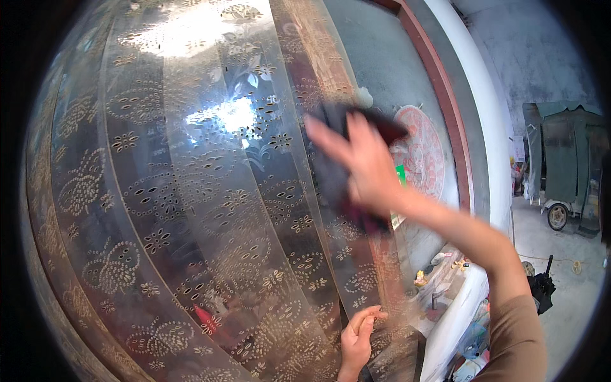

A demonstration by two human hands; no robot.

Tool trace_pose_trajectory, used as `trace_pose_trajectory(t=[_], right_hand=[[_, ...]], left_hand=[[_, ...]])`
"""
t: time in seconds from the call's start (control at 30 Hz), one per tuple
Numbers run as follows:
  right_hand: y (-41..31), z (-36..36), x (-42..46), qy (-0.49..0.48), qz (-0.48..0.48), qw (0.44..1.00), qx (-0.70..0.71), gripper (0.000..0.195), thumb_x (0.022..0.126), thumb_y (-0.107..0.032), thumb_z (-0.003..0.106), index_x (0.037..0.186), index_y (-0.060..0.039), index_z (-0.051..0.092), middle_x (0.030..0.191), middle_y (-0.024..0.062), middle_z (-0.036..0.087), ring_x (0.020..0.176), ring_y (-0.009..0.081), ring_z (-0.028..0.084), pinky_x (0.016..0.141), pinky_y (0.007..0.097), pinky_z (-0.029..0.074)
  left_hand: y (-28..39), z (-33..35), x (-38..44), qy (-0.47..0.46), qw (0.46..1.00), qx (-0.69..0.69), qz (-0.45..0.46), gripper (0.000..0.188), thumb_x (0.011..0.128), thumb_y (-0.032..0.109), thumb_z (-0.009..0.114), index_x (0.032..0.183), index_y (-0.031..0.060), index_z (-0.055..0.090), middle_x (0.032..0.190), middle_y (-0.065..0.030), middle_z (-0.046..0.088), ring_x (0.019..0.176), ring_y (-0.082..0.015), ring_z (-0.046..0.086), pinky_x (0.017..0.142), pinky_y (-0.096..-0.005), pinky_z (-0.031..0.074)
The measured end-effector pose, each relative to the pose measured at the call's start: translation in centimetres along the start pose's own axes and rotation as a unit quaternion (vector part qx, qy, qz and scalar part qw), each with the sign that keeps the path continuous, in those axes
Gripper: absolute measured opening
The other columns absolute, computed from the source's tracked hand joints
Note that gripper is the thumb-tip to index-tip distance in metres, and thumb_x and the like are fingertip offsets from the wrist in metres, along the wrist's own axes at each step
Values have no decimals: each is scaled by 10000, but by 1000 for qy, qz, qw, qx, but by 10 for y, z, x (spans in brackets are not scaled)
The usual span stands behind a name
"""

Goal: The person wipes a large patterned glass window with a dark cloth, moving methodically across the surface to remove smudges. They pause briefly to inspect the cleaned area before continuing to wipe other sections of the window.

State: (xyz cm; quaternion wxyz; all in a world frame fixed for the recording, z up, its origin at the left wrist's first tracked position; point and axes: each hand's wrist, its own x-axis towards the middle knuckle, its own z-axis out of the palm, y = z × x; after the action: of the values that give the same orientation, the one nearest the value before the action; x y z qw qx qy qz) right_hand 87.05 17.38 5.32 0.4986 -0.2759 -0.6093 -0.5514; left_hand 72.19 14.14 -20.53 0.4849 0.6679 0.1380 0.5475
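Note:
Strips of translucent plastic door curtain (191, 191) with a perforated flower and butterfly pattern hang before me, overlapping and shiny with reflected light. My right hand (372, 162), blurred, presses a dark cloth (329, 176) with reddish parts against the strips near the upper right edge; its index finger points up and left, off the cloth. Lower down, my left hand (358, 339) has its fingers and thumb closed on the edge of a curtain strip (360, 286).
Right of the curtain are a wall with a round red-and-white picture (420, 148), a window ledge (439, 291) with small items, and bagged things (472, 339) below. Farther right stand a green canopied cart (563, 162) and a black umbrella (542, 289).

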Motion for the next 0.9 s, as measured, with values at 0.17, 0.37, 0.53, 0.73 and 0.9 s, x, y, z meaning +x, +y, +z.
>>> trace_pose_trajectory(t=[0.17,0.37,0.53,0.73,0.9], right_hand=[[-27,-61,-77,-219,-93,956,169,641,597,-120,627,1226,-79,514,926,152,449,937,342,465,893,445,339],[26,4,96,-41,-102,990,89,589,585,-7,541,1170,-66,525,1057,206,476,1037,355,449,920,382,380],[67,5,185,-20,-14,993,-117,358,741,-278,498,1026,-84,590,1016,171,508,1062,336,437,860,434,405],[39,-7,125,-21,35,998,41,390,674,-170,529,1045,-62,578,1042,163,480,1067,315,431,851,489,388],[-43,-23,-54,-112,9,991,67,721,500,-80,608,1209,-151,497,934,125,447,902,318,474,664,397,487]], left_hand=[[-6,18,5,-25,999,-24,-2,264,918,150,439,1080,-40,524,926,-127,641,888,-122,553,860,-258,380],[6,5,-1,3,1000,17,0,250,917,138,444,1069,-31,548,916,-75,639,823,-83,533,762,-209,388],[4,13,3,-20,999,22,-21,250,916,137,447,1064,-33,555,930,-66,625,865,-101,546,802,-226,404],[-6,10,5,-36,999,-7,-5,258,915,150,446,1077,-37,521,928,-113,624,856,-158,576,823,-281,426],[-9,4,-2,-2,994,-97,-44,214,889,86,491,1068,-29,519,934,-113,620,850,-143,580,793,-261,445]])
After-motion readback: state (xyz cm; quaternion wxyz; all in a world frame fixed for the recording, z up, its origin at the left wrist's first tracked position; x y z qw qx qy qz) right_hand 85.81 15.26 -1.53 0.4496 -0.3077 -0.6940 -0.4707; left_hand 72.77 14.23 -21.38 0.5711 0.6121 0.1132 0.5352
